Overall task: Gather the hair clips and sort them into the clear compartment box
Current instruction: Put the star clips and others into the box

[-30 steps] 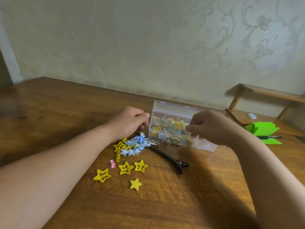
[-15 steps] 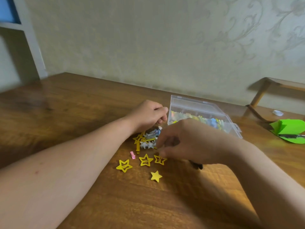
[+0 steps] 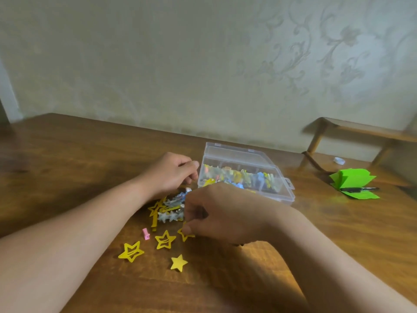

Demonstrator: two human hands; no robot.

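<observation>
Compartment box (image 3: 287, 195) sits mid-table (image 3: 67, 154), clips inside it. Just near-left of it lies the clip pile (image 3: 171, 208). Left hand (image 3: 171, 175) is left of the box, behind the pile; right hand (image 3: 225, 213) is over the pile's right side. Loose star clips (image 3: 165, 239) lie nearer. Far right, a pen (image 3: 358, 189) rests on a paper stack (image 3: 352, 178).

Green papers (image 3: 352, 179), black pen (image 3: 358, 189) on wooden table (image 3: 67, 154)
</observation>
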